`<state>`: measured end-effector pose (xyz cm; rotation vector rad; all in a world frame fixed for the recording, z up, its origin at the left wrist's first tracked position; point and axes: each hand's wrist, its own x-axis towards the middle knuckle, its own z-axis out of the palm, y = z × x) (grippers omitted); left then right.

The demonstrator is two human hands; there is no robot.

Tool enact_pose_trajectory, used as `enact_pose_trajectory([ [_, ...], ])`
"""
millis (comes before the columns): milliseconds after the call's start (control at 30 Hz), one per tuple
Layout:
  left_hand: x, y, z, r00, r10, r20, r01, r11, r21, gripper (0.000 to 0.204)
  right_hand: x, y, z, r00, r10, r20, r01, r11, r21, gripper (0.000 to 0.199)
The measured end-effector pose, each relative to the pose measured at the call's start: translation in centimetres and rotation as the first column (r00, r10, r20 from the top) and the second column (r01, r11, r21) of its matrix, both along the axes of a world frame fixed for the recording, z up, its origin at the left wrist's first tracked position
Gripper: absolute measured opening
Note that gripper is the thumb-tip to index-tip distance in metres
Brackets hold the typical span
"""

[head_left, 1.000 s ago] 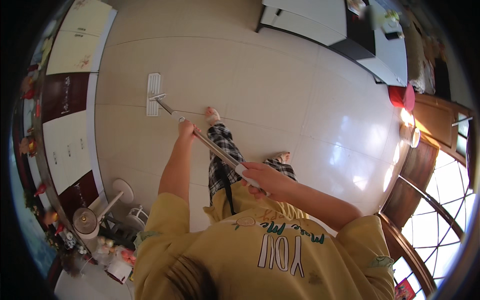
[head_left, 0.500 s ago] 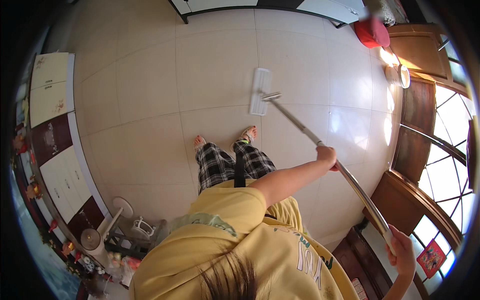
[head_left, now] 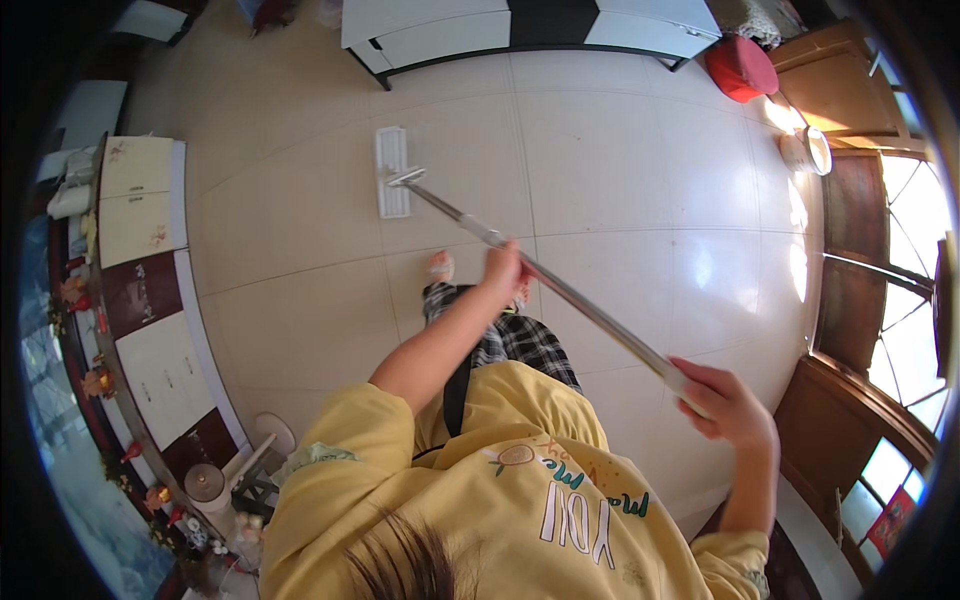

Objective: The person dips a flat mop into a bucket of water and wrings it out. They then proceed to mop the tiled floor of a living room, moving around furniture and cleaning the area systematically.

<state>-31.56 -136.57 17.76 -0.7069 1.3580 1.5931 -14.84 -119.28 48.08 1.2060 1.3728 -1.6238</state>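
A flat mop [head_left: 600,318] with a long metal pole slants across the view from lower right to upper left. Its white rectangular head [head_left: 392,172] lies flat on the tiled floor, ahead and left of my feet. My left hand [head_left: 505,268] is wrapped round the pole's middle, near a joint in the tube. Farther up, my right hand [head_left: 722,400] grips the pole's end, a pale grip section partly covered by the fingers. My left foot [head_left: 440,264] shows in a sandal; the left forearm and the pole partly hide the other foot.
A white and black low cabinet [head_left: 440,45] stands at the far side. Cream and dark red cabinets [head_left: 150,360] line the left. On the right are a red stool [head_left: 741,70], a white bucket [head_left: 806,152] and wooden doors [head_left: 850,210]. A pedestal fan [head_left: 207,485] stands lower left.
The mop head has slid left across the floor. Both hands have moved left with the pole, my right hand also coming farther forward.
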Motion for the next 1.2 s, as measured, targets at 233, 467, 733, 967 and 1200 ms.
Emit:
enact_pose_trajectory([
  [233, -14.1, -12.3, -7.5, 0.967, 0.253, -0.020, -0.253, 0.964, -0.077, 0.020, -14.4, -7.8, -11.1, 0.969, 0.087, -0.231, -0.141, 0.963, -0.229, 0.032],
  [467, -18.3, -8.7, -12.4, 0.976, 0.202, -0.078, -0.211, 0.966, -0.146, 0.018, -21.6, -3.7, -11.3, 0.965, 0.219, -0.146, -0.232, 0.970, -0.078, 0.031],
  [733, -2.3, 20.4, 2.7, 0.956, -0.252, 0.148, 0.250, 0.968, 0.033, 0.021, -10.4, 8.7, 7.1, 0.945, -0.221, 0.240, 0.078, 0.867, 0.492, 0.030],
  [967, -0.9, 26.8, 10.4, 0.830, -0.511, 0.224, 0.306, 0.753, 0.582, 0.020, -12.6, 5.2, 15.3, 0.850, -0.493, 0.184, 0.300, 0.741, 0.601, 0.025],
  [1200, -10.4, 19.6, 13.0, 0.906, -0.259, 0.333, 0.079, 0.880, 0.469, 0.019, -14.9, 10.3, 15.4, 0.984, -0.111, 0.141, 0.048, 0.919, 0.390, 0.035],
])
